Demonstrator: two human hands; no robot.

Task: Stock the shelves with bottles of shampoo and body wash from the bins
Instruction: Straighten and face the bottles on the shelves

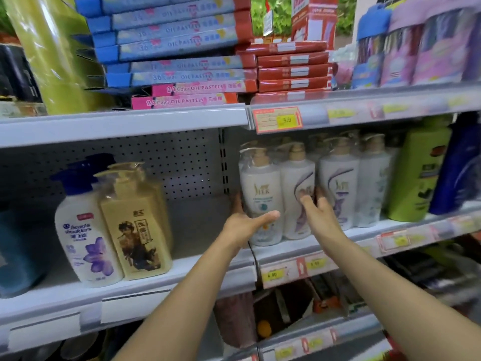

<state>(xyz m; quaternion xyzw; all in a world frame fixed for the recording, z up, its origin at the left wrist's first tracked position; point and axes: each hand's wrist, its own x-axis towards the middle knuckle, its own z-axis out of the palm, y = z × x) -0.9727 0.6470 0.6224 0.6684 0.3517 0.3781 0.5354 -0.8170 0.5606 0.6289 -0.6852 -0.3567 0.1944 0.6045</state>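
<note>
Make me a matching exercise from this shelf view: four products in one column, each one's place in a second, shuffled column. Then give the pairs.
Things
1. white plastic bottle with blue pump
2. white plastic bottle with beige pump
3. tall green plastic bottle
4. flat pink cardboard boxes of oil pastels

Places
A. upper shelf, under the blue boxes
B. gripped by the left hand
C. left bay, beside a tan square bottle
D. right bay, next to a dark blue bottle

Pairs: 1-C, 2-B, 3-D, 4-A

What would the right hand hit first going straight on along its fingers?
The purple-swirl white bottle; fingertips of the right hand seem to touch it, though depth is unclear.
</note>
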